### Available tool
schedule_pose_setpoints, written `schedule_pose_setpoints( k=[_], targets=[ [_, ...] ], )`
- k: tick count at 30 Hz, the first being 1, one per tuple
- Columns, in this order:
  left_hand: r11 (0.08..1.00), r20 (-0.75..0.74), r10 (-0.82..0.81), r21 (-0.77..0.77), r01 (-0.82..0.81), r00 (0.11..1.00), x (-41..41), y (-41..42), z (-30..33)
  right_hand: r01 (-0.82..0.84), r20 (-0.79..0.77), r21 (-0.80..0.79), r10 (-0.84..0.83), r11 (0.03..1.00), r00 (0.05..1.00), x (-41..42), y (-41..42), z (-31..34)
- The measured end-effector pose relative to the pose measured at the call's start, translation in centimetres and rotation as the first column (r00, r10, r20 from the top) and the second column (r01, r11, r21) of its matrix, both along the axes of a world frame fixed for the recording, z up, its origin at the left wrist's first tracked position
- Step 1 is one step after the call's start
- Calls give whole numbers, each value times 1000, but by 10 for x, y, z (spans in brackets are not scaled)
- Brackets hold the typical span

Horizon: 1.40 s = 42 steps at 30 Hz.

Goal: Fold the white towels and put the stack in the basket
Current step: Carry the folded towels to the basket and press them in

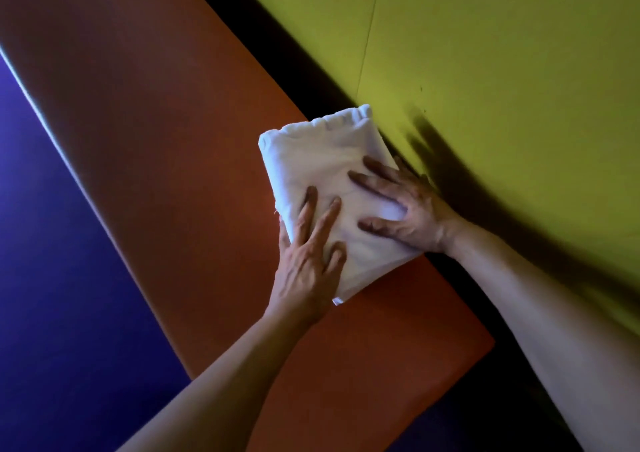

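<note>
A purple surface (52, 244) filled the left of the frame, an orange mat (156, 122) ran diagonally beside it, and a yellow-green mat (485, 53) took the upper right. At centre, the folded white towel (322, 161) lay on the orange mat, its right edge over the dark gap (277, 57). The left hand (308, 257) and right hand (405, 209) pressed flat on it, fingers spread. A small tag (337, 301) showed no readable writing.

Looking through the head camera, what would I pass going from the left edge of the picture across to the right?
Purple surface → orange surface → left hand → folded white towel → right hand → yellow-green surface.
</note>
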State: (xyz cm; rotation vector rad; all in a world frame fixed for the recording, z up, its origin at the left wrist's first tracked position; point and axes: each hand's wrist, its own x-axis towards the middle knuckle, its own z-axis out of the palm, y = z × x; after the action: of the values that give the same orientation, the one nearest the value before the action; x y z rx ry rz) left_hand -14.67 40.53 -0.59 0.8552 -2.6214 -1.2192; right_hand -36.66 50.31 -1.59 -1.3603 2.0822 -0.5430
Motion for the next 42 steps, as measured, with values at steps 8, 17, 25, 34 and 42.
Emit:
schedule_pose_setpoints(
  k=[8,17,25,34,42],
  targets=[
    [995,-25,93,19,-93,995,-25,2,-17,49,251,-15,-44,999,967,-15,-5,-11],
    [996,-132,-60,52,67,989,16,-16,-12,360,269,-187,-305,914,914,73,40,-13],
    [928,-58,-339,142,344,939,129,21,-7,398,165,-232,-367,888,915,204,120,-18],
    [922,-66,-361,124,367,930,121,6,1,660,258,-287,-608,694,751,245,104,-11],
    [868,-77,-467,148,473,881,155,39,30,812,407,-276,-703,515,584,317,144,14]
  ],
)
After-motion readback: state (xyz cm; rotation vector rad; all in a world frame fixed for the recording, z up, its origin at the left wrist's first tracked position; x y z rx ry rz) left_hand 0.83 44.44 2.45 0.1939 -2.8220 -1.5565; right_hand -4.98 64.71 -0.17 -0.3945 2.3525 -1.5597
